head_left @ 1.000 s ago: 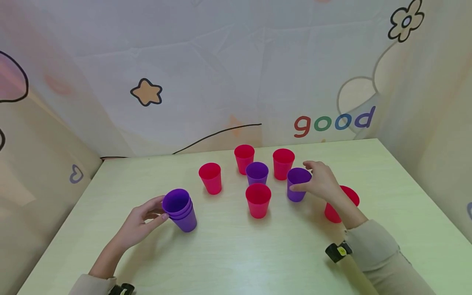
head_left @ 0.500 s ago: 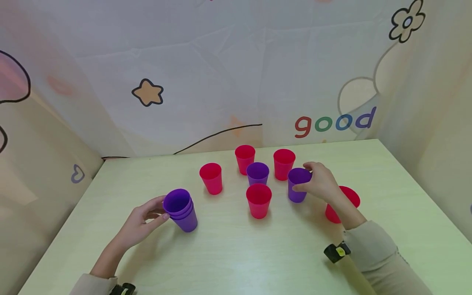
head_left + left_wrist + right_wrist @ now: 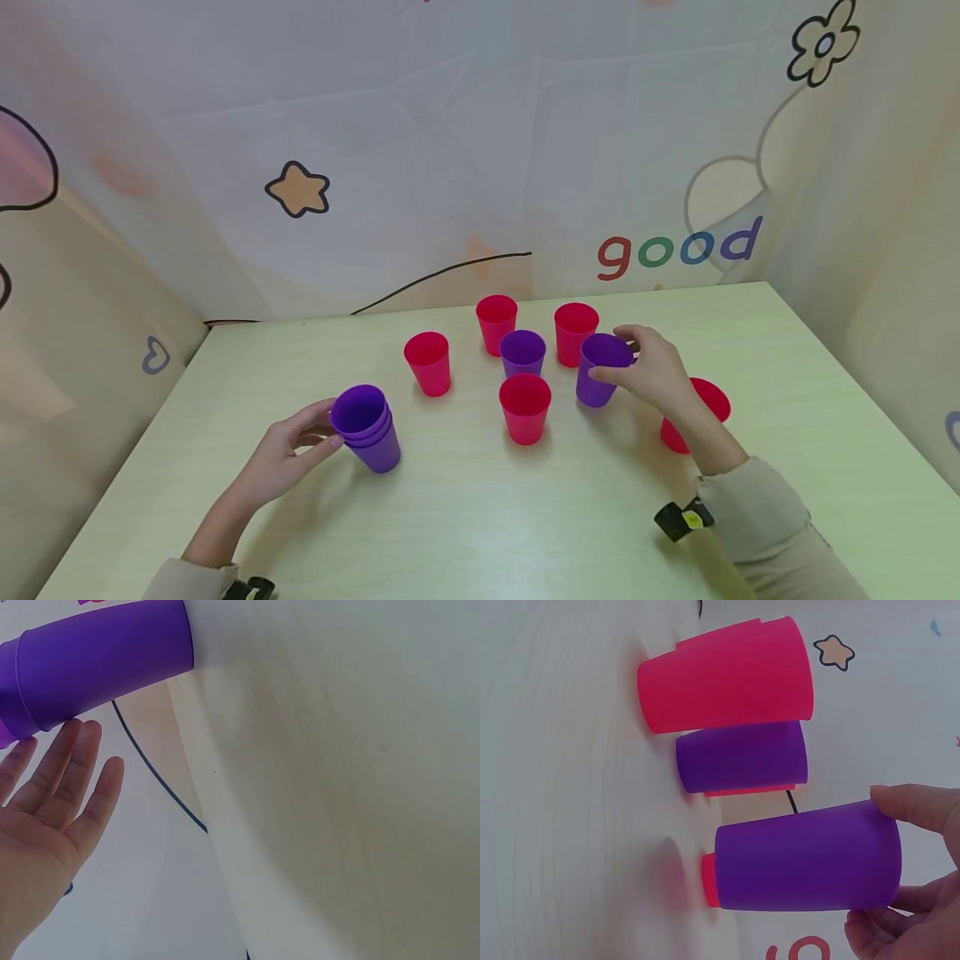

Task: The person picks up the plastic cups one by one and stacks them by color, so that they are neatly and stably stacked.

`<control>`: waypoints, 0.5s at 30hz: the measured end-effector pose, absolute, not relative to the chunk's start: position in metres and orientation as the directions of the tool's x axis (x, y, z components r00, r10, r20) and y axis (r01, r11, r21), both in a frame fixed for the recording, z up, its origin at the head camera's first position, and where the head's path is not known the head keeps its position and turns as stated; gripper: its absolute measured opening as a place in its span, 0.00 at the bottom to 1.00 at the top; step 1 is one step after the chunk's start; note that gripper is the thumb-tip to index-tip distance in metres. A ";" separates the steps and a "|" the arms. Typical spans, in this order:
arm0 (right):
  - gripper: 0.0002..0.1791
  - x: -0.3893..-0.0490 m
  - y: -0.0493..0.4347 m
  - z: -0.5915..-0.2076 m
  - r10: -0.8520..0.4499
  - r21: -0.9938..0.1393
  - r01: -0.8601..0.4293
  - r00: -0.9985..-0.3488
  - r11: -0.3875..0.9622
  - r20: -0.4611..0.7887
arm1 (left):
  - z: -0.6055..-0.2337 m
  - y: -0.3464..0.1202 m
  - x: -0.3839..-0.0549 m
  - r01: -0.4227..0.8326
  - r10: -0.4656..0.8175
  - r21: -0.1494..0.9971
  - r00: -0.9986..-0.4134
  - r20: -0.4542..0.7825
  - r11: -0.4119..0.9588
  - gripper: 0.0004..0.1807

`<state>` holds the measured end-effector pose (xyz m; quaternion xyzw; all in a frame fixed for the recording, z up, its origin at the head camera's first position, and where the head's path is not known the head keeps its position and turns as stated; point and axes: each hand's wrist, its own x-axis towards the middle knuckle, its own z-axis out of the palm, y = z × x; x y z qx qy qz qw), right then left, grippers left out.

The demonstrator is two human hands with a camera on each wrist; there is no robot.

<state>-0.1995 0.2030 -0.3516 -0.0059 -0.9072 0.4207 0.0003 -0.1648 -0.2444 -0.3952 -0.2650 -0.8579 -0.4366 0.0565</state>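
Note:
My left hand (image 3: 281, 458) holds a stack of nested purple cups (image 3: 375, 446) near the rim, thumb in front and fingers behind. In the left wrist view, its fingers (image 3: 90, 802) are fairly straight, with tips at the stack's side. My right hand (image 3: 656, 371) pinches a single purple cup (image 3: 592, 387) by its upper part, between thumb and fingers. The right wrist view shows this cup (image 3: 806, 862) upright and raised off the table. Another purple cup (image 3: 522, 354) stands behind a red cup (image 3: 526, 412), which hides its lower part.
More red cups stand upright on the pale table (image 3: 465, 525): one at left (image 3: 429, 367), two at the back, including the back-left red cup (image 3: 496, 325) and the back-right red cup (image 3: 573, 333). A red cup (image 3: 708, 400) at right is partly covered by my right forearm. A printed cloth (image 3: 420, 167) hangs behind.
My right hand has closed on the purple cup and raised it slightly, moving it a little left. The left hand and its stack have stayed in place.

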 end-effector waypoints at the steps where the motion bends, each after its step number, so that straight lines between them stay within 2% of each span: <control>1: 0.41 -0.199 0.203 -0.351 0.016 -0.768 0.009 -1.000 0.641 0.001 | -0.395 -0.244 -0.165 0.505 0.406 0.719 -0.853 0.329 0.478 0.22; 15: 0.40 -0.187 0.196 -0.346 0.079 -0.792 0.003 -0.995 0.610 0.057 | -0.395 -0.244 -0.165 0.521 0.401 0.714 -0.845 0.353 0.468 0.26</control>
